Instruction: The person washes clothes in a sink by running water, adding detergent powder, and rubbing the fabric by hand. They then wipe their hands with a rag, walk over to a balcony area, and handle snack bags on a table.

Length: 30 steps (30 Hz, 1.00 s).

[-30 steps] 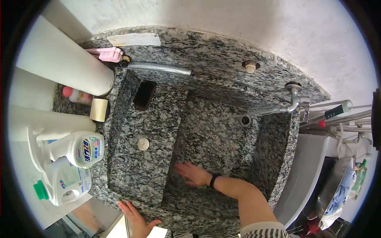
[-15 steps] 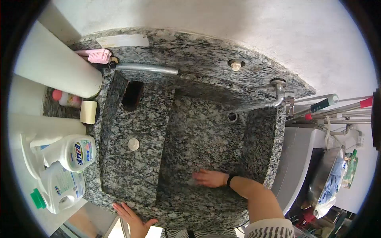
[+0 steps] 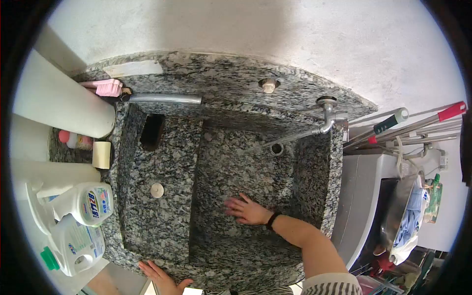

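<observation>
My right hand [image 3: 247,210] is down inside the deep basin of a speckled granite sink [image 3: 236,167], fingers spread and slightly blurred, holding nothing. Whether the palm touches the basin floor I cannot tell. A dark band circles that wrist. Water streams from the metal tap [image 3: 327,123] at the right, falling leftward into the basin near the drain hole [image 3: 277,149]. My left hand [image 3: 162,280] rests on the sink's front rim at the lower left, with its fingers and thumb apart and nothing in it.
On the left stand white detergent bottles [image 3: 93,204], a yellow block [image 3: 101,155] and a pink brush [image 3: 109,87]. A dark brush [image 3: 153,132] lies in the shallow washboard side. Mop handles [image 3: 393,123], a white machine [image 3: 359,196] and a metal basin with cloth [image 3: 407,216] are at the right.
My right hand has shifted slightly up and left over the basin, its fingers spreading wider. The view has tilted a little. My left hand stays at the rim.
</observation>
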Tool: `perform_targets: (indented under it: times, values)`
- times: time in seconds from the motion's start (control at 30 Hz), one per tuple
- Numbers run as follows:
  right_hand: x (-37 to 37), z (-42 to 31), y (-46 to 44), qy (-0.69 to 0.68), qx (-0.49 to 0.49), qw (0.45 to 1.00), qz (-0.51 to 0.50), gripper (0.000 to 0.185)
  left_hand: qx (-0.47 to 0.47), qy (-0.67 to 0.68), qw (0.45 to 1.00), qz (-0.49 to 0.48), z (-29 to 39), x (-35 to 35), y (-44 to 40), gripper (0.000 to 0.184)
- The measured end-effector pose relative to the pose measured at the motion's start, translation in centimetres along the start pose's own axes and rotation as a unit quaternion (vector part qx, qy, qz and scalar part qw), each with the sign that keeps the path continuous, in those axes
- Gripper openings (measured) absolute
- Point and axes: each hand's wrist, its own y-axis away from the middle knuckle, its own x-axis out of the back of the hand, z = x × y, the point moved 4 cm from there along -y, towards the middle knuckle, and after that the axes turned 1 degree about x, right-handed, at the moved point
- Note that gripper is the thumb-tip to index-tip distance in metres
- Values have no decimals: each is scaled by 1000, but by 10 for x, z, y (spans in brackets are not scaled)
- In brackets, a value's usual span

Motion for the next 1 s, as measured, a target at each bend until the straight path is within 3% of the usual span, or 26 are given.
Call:
perform_targets:
  times: [0.1, 0.17, 0.23, 0.3, 0.37, 0.4, 0.43, 0.47, 0.5, 0.57, 0.6, 0.63, 0.67, 0.7, 0.77, 0.83, 0.9, 1.0]
  values:
    - [18, -2, -21, 45, 54, 998, 9, 55, 0, -8, 1000, 9, -8, -5, 2, 136]
    - [46, 47, -21, 71, -186, 945, 260, 54, 10, -6, 1000, -10, -17, -13, 1, 136]
    - [52, 44, -27, 177, -312, 914, 188, 53, -36, -31, 997, 54, -17, -24, -9, 137]
    - [82, 16, -20, 75, -424, 894, 123, 51, -86, -162, 979, 89, 12, 1, 0, 111]
    - [117, -26, 9, -130, -406, 888, 173, 50, -92, -291, 942, 142, 27, 29, 15, 88]
    - [121, -40, 26, -175, -362, 888, 224, 47, -100, -281, 941, 162, 31, 36, 16, 88]
    - [126, -53, 49, -219, -314, 882, 273, 45, -80, -261, 955, 119, 32, 41, 15, 90]
    - [131, -75, 80, -322, -323, 831, 318, 41, -63, -241, 966, 71, 30, 43, 14, 91]
    - [143, -103, 113, -421, -323, 768, 358, 37, -78, -236, 965, 85, 20, 41, 8, 91]
    - [175, -155, 185, -448, -323, 715, 428, 32, -246, -166, 952, 74, 4, 25, -7, 86]
    - [179, -169, 224, -464, -331, 676, 467, 30, -255, -164, 949, 86, 16, 43, -7, 86]
    - [180, -183, 263, -479, -337, 635, 503, 28, -244, 6, 966, -90, 37, 64, -5, 78]
    - [187, -198, 303, -439, -341, 615, 560, 25, -221, 172, 923, -263, 63, 80, 3, 71]
    - [191, -215, 341, -399, -345, 589, 612, 22, -231, 171, 922, -259, 92, 95, 5, 71]
    - [210, -242, 411, -304, -381, 516, 705, 16, -102, 228, 852, -460, 148, 94, 17, 79]
    - [226, -251, 484, -176, -353, 473, 788, 13, -159, 246, 847, -442, 192, 100, 38, 74]
    - [249, -239, 551, 7, -307, 435, 846, 18, -301, 253, 811, -433, 241, 98, 60, 66]
    - [275, -177, 632, -2, -357, 433, 827, 21, -390, 377, 713, -445, 333, 84, 95, 56]
